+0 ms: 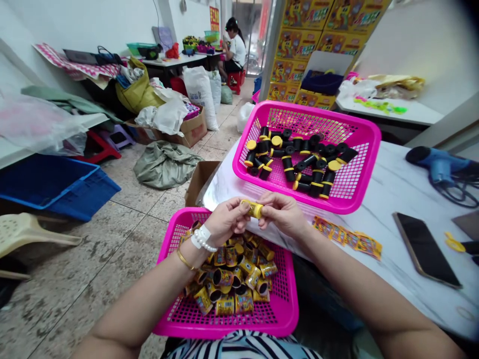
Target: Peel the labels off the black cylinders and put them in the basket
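Note:
My left hand point(227, 218) and my right hand point(283, 213) meet above the nearer basket, both closed on one small yellow cylinder point(253, 209). The left fingers grip its left end, and the right thumb and fingertips pinch its right end. Below my hands, a pink basket point(288, 304) holds many yellow-labelled cylinders point(224, 276), some showing dark open ends. Beyond, a second pink basket point(359, 192) on the table holds black cylinders point(288, 167) with yellow caps or rings. A row of yellow printed labels point(348, 237) lies beside my right forearm.
On the marble-patterned table point(392, 174) lie a phone point(426, 249) and a blue heat gun point(441, 164). Printed boxes point(299, 45) are stacked behind. Another person point(235, 47) sits at a far table. A blue crate point(56, 187) and grey-green cloth point(164, 163) are at left.

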Demonstrator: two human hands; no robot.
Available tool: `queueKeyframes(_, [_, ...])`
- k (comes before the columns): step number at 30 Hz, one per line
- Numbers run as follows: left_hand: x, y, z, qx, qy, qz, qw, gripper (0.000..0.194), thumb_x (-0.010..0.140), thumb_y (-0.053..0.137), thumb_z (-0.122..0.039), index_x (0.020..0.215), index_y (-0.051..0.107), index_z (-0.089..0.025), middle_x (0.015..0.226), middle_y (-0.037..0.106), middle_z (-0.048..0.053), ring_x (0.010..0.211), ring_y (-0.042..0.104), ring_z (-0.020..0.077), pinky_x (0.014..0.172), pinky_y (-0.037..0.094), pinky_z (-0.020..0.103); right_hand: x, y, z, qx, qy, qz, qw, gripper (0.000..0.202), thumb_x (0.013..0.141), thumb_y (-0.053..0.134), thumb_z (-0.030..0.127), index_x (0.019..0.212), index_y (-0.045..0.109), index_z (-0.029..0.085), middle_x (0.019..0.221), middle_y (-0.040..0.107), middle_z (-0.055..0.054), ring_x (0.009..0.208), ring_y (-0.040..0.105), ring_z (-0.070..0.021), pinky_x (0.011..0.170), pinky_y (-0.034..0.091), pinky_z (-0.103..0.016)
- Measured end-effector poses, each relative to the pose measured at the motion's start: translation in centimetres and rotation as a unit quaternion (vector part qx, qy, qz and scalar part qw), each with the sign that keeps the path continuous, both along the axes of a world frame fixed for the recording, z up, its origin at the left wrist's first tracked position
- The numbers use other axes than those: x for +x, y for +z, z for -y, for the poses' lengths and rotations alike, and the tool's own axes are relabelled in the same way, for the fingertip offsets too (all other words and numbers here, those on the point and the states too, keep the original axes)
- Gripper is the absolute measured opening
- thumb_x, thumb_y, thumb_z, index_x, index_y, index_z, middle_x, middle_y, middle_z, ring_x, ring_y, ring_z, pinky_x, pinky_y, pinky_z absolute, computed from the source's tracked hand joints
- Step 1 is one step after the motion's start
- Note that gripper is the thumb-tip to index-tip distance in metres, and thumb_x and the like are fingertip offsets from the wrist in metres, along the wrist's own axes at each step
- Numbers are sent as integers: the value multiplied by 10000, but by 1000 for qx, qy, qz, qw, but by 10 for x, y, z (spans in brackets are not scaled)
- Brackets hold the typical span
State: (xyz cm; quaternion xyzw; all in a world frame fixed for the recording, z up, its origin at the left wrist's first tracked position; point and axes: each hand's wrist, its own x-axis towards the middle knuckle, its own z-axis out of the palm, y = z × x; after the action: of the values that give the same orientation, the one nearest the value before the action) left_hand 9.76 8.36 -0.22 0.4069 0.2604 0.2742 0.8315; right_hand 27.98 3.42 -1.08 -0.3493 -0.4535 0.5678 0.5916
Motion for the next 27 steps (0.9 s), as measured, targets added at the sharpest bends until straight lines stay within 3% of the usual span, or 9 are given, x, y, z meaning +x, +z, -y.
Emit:
queueKeyframes(4, [-6,3,9,-11,-14,-42,999,442,742,767,-541,793,558,-155,520,530,-68,318,312,7,304,202,135,-2,4,4,31,35,61,997,226,751,841,256,964,774,220,984,642,-29,698,737,-160,619,673,-301])
queueKeyframes(9, [-11,1,28,-47,-27,-8,998,446,748,741,-563,880,585,-166,528,542,-71,310,283,9,305,209,137,-6,6,9,50,-4,33,998,159,732,854,280,827,757,196,924,591,-1,573,703,-133,493,654,-281])
queueKeyframes(12, [-16,-2,37,-40,14,-18,999,434,727,777,-532,835,595,-153,543,534,-60,355,363,21,334,252,140,-12,5,12,24,6,30,999,204,743,844,323,852,735,190,951,586,2,553,696,-126,461,642,-269])
queueKeyframes(15, [-24,-3,41,-50,39,14,998,436,688,843,-435,940,652,-134,684,602,-12,506,503,46,422,370,143,-20,6,20,10,38,34,999,181,806,793,322,944,730,224,998,571,-1,564,704,-125,470,645,-271])
queueKeyframes(19, [-38,0,50,-59,17,18,998,401,695,847,-383,931,675,-108,675,580,-7,499,474,44,404,376,140,-35,11,44,30,67,79,994,180,853,748,265,1032,747,240,1058,535,-28,636,720,-134,547,665,-288])
queueKeyframes(24, [-51,-8,74,-78,-54,-2,995,435,743,783,-467,1008,630,-158,623,570,-24,399,368,36,316,282,131,-64,4,80,72,-1,41,997,108,798,797,201,892,763,242,963,548,-11,653,705,-130,520,637,-254])
queueKeyframes(27, [-60,-17,85,-80,-70,-69,992,437,744,749,-539,943,593,-182,570,534,-50,361,282,26,305,211,132,-68,-3,92,87,-28,76,993,72,860,741,268,924,758,240,969,578,-20,597,677,-105,480,589,-228])
